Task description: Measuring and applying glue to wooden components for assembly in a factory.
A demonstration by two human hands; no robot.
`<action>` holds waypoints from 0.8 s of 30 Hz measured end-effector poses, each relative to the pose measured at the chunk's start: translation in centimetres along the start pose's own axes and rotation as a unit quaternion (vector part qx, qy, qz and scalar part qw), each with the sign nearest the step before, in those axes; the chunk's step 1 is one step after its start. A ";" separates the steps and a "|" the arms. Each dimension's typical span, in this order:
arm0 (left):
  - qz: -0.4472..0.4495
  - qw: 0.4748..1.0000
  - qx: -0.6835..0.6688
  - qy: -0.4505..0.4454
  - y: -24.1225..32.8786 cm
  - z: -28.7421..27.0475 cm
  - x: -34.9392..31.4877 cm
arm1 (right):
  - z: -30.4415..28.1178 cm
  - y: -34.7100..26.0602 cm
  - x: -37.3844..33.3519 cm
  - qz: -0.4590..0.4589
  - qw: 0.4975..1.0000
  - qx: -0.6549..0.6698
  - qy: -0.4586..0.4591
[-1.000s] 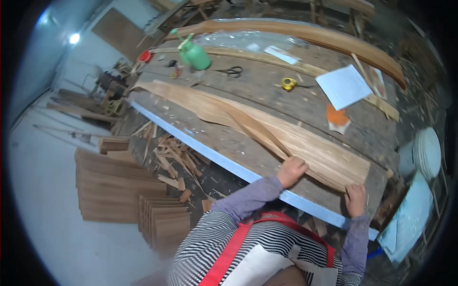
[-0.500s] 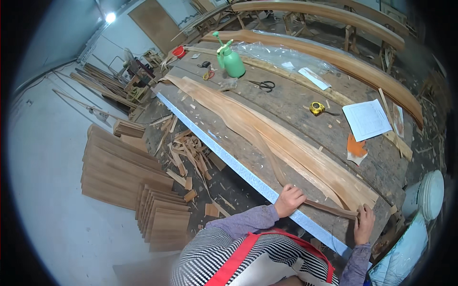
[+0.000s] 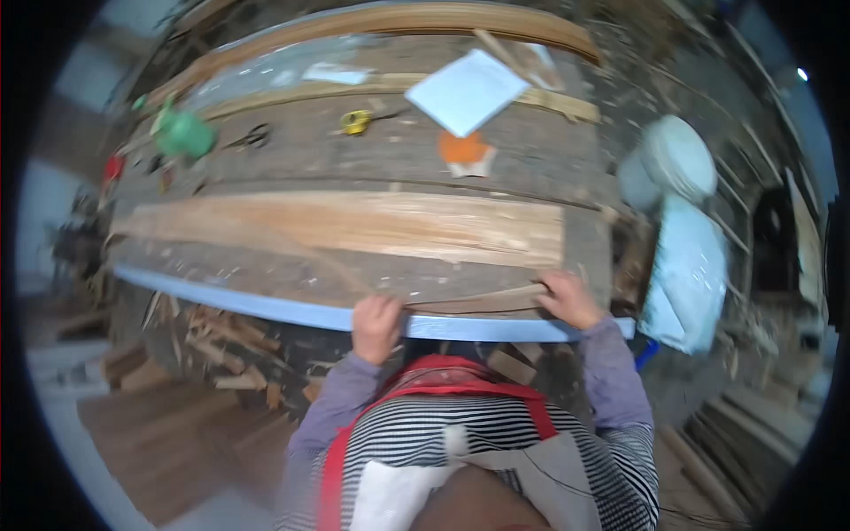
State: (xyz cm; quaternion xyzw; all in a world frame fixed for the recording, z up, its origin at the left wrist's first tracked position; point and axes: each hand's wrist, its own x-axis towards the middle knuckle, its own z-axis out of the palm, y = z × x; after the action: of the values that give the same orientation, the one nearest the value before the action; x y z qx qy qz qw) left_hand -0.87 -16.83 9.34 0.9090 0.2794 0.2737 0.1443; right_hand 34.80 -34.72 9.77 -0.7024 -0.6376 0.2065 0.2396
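Note:
A thin strip of wood veneer (image 3: 478, 302) stretches between my hands at the near side of the workbench, just above the pale blue edge bar (image 3: 266, 308). My left hand (image 3: 377, 326) is closed round it, and the strip's longer part trails away to the far left. At its right end my right hand (image 3: 569, 299) pinches the strip between thumb and fingers. Beyond both hands lie long sheets of wood veneer (image 3: 425, 228), flat on the bench (image 3: 310, 159). Motion blurs the picture somewhat.
Farther back are a green spray bottle (image 3: 184, 133), scissors (image 3: 252, 136), a yellow tape measure (image 3: 356, 121), white paper (image 3: 469, 88) and an orange-and-white glove (image 3: 465, 152). A white bucket (image 3: 677, 159) stands off the bench's right end. Wood scraps (image 3: 226, 341) litter the floor.
My view has swung to the right, so the bench now runs across the picture. Both hands still hold the veneer strip, now nearly level across the picture.

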 end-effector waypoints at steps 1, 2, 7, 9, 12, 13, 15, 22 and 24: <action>-0.019 0.999 -0.007 0.029 0.1 0.2 0.2 | 0.0 0.4 -0.6 0.000 1.000 0.010 0.017; 0.004 1.000 -0.018 0.003 0.2 0.9 0.5 | -0.1 0.9 -1.4 0.026 0.999 0.005 0.025; 0.011 0.998 -0.050 0.022 -1.3 2.8 2.7 | 0.2 2.7 -2.6 0.323 0.838 0.421 0.130; 0.018 0.998 -0.053 -0.010 -2.2 3.3 4.5 | 0.8 3.1 -2.7 0.276 0.763 0.566 0.144; 0.043 0.998 -0.051 0.003 -2.6 3.7 7.6 | 1.7 3.9 -2.4 0.254 0.757 0.592 0.108; 0.046 0.998 -0.051 0.005 -2.4 3.9 8.7 | 2.1 3.9 -2.2 0.252 0.778 0.563 0.118; 0.043 0.998 -0.043 0.020 -1.7 4.0 10.2 | 2.3 3.6 -1.6 0.243 0.819 0.491 0.172; -0.084 0.980 -0.174 -0.049 0.4 4.8 8.2 | -2.4 -0.1 0.7 0.188 0.876 0.375 0.238; -0.167 0.939 -0.211 -0.214 0.0 6.1 6.3 | -4.0 -0.5 0.8 0.200 0.870 0.385 0.235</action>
State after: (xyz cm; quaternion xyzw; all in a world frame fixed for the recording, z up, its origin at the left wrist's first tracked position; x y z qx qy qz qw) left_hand 7.07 -13.85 7.02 0.8350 0.3253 0.0977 0.4329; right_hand 36.87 -34.18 13.28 -0.6949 -0.2786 0.3075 0.5873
